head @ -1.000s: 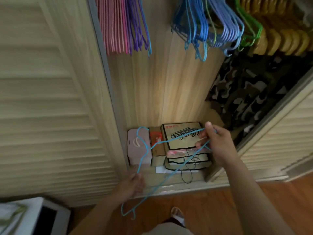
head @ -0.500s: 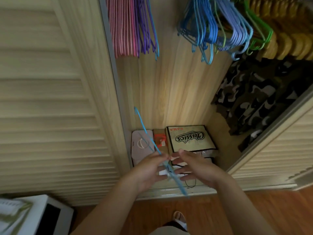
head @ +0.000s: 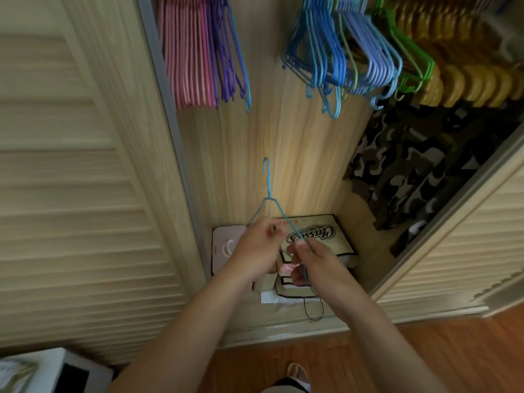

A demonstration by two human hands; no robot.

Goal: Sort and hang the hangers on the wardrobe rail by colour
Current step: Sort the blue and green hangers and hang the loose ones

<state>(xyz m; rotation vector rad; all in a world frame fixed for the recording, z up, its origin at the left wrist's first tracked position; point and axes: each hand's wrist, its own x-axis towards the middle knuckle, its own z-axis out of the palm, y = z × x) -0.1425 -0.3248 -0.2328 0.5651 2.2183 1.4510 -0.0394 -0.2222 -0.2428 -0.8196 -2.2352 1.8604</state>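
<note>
Both hands hold one light blue wire hanger point(head: 271, 205) in front of the open wardrobe, and the box with the word "Classics" point(head: 317, 236) on the wardrobe floor serves here as the landmark. The hanger stands upright just above and to the left of this box, with its hook at the top and its two shoulders running down into the hands. The left hand point(head: 256, 251) is at the left edge of the box; its fingers are curled around the left shoulder of the hanger. The right hand point(head: 314, 263) lies over the front part of the box; its thumb and fingers pinch the right shoulder wire, which passes down along the palm. The bottom bar of the hanger is hidden behind the hands.

Far above the box, more hangers hang in groups. Up and to the left are the pink hangers point(head: 187, 52), and just beside them the purple hangers point(head: 224, 52). Straight above the box is a mixed bunch of blue hangers point(head: 340, 55), then the green hangers point(head: 411, 63), and further right the yellow-brown hangers point(head: 467, 78). To the right of the box hangs a camouflage garment point(head: 411, 165). Left of the box stands a pale pink box point(head: 226, 239), touching or almost touching it. Further left is the louvred door point(head: 71, 194).
</note>
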